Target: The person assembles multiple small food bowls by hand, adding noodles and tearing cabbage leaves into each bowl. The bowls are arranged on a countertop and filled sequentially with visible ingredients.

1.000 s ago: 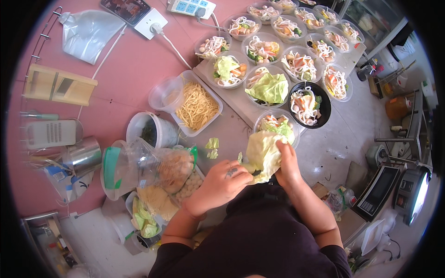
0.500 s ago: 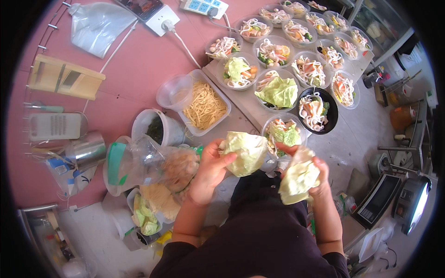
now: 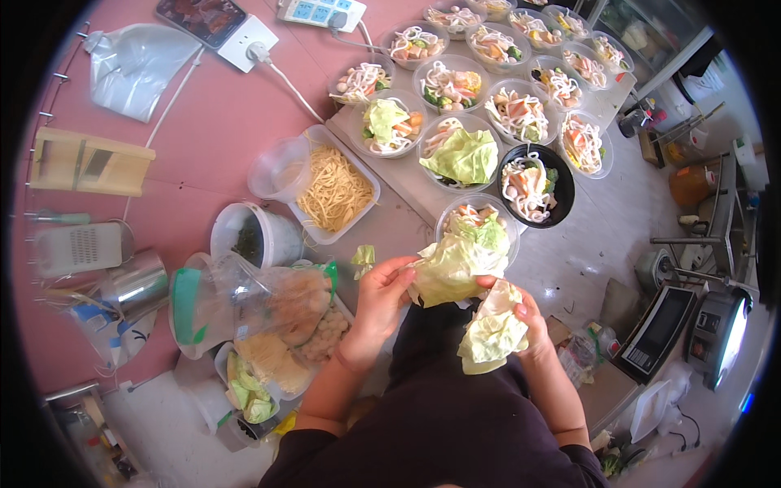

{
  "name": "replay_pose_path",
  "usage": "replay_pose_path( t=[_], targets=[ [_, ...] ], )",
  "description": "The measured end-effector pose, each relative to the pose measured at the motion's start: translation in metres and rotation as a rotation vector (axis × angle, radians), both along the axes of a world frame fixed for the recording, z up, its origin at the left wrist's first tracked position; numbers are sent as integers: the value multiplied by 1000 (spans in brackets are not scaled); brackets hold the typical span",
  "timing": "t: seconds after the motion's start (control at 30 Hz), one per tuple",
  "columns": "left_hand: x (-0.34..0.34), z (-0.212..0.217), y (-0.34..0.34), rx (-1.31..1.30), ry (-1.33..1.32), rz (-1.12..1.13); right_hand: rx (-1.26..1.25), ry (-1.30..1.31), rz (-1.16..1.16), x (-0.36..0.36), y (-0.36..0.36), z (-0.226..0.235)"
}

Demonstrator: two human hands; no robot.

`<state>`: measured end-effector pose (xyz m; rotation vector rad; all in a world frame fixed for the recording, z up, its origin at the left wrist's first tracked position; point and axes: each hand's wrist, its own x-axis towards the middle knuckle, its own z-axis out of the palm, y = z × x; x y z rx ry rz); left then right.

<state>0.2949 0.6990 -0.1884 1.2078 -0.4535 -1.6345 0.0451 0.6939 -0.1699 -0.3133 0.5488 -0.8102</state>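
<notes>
Two cabbage leaves were in your hands, just your side of the nearest clear bowl (image 3: pixel 512 236), at 12 o'clock. Your left hand (image 3: pixel 378 297) pinched the larger leaf (image 3: pixel 460 272), thumb against fingers; your right hand (image 3: pixel 534 329) pinched the smaller leaf (image 3: pixel 490 333), which drooped toward 6 o'clock. Whether your right thumb also touched the larger leaf could not be told. A loosened right pinch could have dropped the smaller leaf onto your dark clothing (image 3: pixel 431 407) or the floor; lowering the larger leaf carelessly might have nudged the bowl or dragged its filling. Filled bowls (image 3: pixel 420 132) crowded a grey tabletop (image 3: pixel 399 177) from 11 to 1 o'clock, one black bowl (image 3: pixel 563 195) among them. A noodle tray (image 3: pixel 327 236) sat at 10, with a pink surface (image 3: pixel 220 146) beyond; a microwave (image 3: pixel 661 333) stood at 3.
</notes>
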Motion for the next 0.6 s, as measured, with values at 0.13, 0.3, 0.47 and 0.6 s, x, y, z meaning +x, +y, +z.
replay_pose_path(
  t=[0.13, 0.3, 0.47, 0.6],
  targets=[
    [-20, -11, 13, 36, 145, 150, 60, 4, -113, 1, 15, -3],
    [-26, -19, 10, 24, 276, 272, 62, -64, -187, -3, 20, -12],
    [28, -1, -11, -105, 342, 354, 59, -333, -537, -47, 9, -28],
    [48, 12, -12, -208, 187, 390, 11, -240, -482, -67, -3, -24]
  ],
)
